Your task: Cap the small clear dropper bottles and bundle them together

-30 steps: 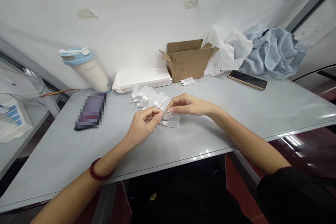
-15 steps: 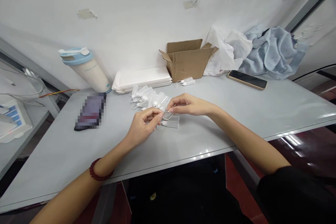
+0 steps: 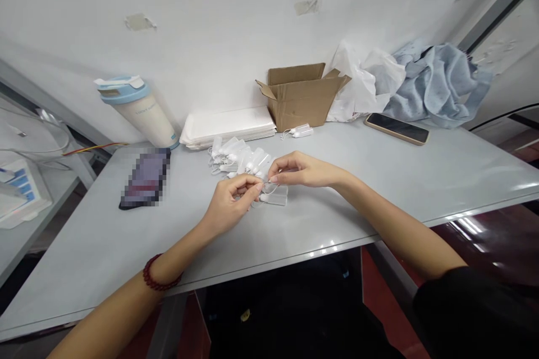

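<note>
My left hand and my right hand meet fingertip to fingertip over the grey table. Each pinches a thin white cord, which loops down toward a small clear plastic bottle with a white cap. That bottle lies on the table just below my fingers. Right behind my hands is a pile of similar clear bottles, several of them, with white caps and cord loops. The exact spot where the cord is gripped is partly hidden by my fingers.
A single bottle lies before an open cardboard box. Left of the box are stacked white sheets, a tumbler and a blurred-out dark item. On the right are a white plastic bag, a phone and blue cloth.
Both hands stay nearly in place, still pinching the cord. The fingertips have shifted very slightly; the bottles and other objects have not moved.
</note>
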Tool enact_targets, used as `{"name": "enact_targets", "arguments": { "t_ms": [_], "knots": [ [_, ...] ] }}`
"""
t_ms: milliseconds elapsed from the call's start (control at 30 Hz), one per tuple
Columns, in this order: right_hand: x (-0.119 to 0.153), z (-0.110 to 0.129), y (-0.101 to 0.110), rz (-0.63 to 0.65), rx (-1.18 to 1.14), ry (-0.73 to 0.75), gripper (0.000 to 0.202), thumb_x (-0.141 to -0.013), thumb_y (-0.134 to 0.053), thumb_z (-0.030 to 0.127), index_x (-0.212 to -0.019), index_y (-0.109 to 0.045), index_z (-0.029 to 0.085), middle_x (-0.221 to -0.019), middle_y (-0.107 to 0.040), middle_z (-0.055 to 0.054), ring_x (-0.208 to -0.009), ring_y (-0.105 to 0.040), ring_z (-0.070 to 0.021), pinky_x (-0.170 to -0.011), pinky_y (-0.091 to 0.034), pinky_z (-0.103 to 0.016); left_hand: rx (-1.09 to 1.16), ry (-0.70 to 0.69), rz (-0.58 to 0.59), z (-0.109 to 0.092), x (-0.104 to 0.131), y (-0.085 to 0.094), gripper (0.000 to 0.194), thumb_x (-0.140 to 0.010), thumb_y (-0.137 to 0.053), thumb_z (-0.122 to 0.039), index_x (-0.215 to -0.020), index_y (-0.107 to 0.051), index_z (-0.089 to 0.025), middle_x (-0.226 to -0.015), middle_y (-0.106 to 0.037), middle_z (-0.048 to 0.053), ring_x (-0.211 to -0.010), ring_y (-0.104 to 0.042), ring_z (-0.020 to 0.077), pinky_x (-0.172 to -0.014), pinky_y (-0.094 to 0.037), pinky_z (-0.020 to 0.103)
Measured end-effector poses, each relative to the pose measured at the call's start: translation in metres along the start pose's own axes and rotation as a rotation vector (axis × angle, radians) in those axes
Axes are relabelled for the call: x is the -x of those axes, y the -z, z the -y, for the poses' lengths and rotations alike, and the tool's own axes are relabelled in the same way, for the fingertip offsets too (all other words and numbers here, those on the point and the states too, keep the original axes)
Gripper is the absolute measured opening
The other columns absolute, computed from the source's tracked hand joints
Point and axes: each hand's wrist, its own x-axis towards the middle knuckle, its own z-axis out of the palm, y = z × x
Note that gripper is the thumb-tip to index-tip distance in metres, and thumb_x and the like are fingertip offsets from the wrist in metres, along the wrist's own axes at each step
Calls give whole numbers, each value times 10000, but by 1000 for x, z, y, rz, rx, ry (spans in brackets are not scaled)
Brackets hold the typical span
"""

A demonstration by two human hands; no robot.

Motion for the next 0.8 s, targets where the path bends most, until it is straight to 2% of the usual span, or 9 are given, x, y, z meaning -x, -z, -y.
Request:
{"name": "enact_targets", "arguments": {
  "t_ms": [300, 533, 700, 800],
  "knots": [
    [-1, -2, -5, 1, -52, -10, 151, -822, -620, 266, -836, -677, 127, -814, -675, -34, -781, -592, -131, -750, -462, -280, -11, 15, 27, 2, 2, -2, 162, -860, -574, -282, -776, -654, -168, -618, -600, -14, -476, -492, 88, -488, -418, 218],
    [-4, -6, -9, 3, -42, 9, 142, -822, -621, 265, -809, -647, 126, -780, -653, -28, -729, -567, -119, -718, -440, -275, -5, 43, 36, 4, 3, -4, 160, -855, -570, -273, -766, -643, -162, -607, -596, -16, -469, -490, 82, -475, -417, 207],
    [-3, -5, -11, -41, -138, 7, 125, -805, -640, 223, -882, -580, 144, -787, -640, -16, -723, -578, -113, -689, -450, -260, 23, 27, 26, 2, 2, -4, 153, -854, -572, -258, -759, -641, -160, -602, -589, -20, -468, -486, 77, -468, -423, 197],
    [-2, -3, -7, -27, -151, -16, 169, -817, -640, 251, -932, -579, 143, -769, -630, -10, -704, -566, -107, -660, -439, -248, 24, -3, 24, -1, 3, -4, 154, -854, -577, -251, -751, -646, -160, -611, -594, -20, -480, -494, 75, -478, -432, 193]
  ]
}}
